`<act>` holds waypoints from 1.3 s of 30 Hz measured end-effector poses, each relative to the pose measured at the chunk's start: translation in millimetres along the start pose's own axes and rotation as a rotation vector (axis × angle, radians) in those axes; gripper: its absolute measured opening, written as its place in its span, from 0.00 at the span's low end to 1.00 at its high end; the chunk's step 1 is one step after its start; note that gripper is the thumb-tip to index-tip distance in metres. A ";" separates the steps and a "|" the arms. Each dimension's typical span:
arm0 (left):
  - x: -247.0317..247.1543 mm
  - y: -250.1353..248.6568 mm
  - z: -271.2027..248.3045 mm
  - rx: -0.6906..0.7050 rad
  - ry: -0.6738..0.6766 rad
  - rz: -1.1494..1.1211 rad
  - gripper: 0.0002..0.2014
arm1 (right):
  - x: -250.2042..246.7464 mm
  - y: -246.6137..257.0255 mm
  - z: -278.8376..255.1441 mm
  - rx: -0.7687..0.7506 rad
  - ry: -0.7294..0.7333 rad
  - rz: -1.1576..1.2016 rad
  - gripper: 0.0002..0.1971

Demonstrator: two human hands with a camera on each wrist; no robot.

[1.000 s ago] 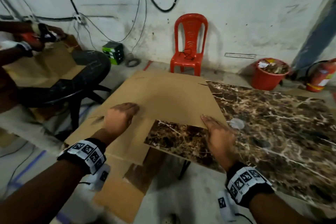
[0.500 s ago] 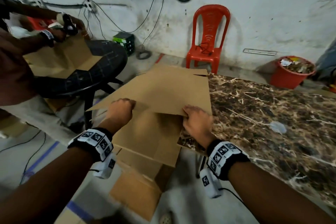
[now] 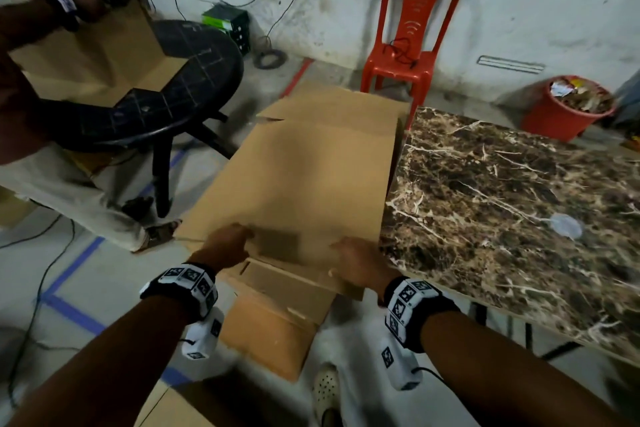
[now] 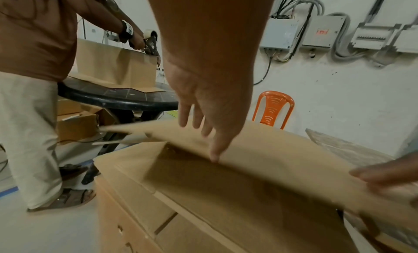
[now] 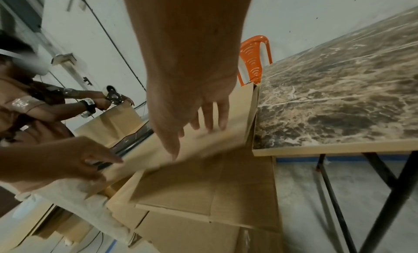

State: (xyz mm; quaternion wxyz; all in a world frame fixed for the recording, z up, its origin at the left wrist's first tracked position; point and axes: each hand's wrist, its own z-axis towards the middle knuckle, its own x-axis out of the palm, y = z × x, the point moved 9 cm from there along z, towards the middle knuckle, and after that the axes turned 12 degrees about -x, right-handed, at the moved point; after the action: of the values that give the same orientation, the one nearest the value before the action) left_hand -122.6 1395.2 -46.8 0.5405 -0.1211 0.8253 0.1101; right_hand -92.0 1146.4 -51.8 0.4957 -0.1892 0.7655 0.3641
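Head: the box [image 3: 304, 177] is held flat alongside the left edge of the tabletop [image 3: 502, 184], off its surface as far as can be told. That likely leaves the near end free to be opened. What carries the far end can't be told. The near edge is taken by the left hand [image 3: 227, 246] and right hand [image 3: 356, 263], set apart, presumably to lift evenly.

Left wrist: the fingers [image 4: 186, 113] are laid nearly straight on the top panel with the thumb hooked at its edge, so the panel is pinched. It is raised off the lower panel and a dark gap shows between them.

Right wrist: the same pinch is seen, fingers [image 5: 208, 113] on top and thumb over the edge. The box side is touching the tabletop edge, probably for bracing.
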 end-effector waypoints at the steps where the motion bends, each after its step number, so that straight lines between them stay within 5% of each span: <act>1: 7.2 -4.8 0.9 0.011 0.056 -0.002 0.23 | 2.9 -4.2 -2.2 0.030 0.021 0.077 0.31; 9: -82.9 -123.6 -20.4 0.250 -0.297 -0.261 0.27 | -59.4 -44.2 -46.4 0.152 -0.296 0.250 0.33; 16: -179.9 -260.3 -118.1 0.575 -0.646 -0.512 0.30 | -157.6 -86.6 -182.7 0.255 -0.715 0.302 0.30; 27: -198.0 -489.4 -282.7 0.931 -0.640 -0.693 0.25 | -190.5 -163.0 -490.6 0.420 -1.200 0.241 0.31; 39: -130.1 -705.2 -385.0 1.161 -0.405 -0.726 0.24 | -140.9 -229.7 -720.8 0.772 -1.412 0.202 0.30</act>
State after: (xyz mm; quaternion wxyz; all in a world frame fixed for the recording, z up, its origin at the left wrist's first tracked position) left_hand -180.6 618.0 187.7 0.6628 -0.0580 0.5418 -0.5136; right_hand -328.6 447.0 165.2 0.8569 0.3397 0.3573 0.1509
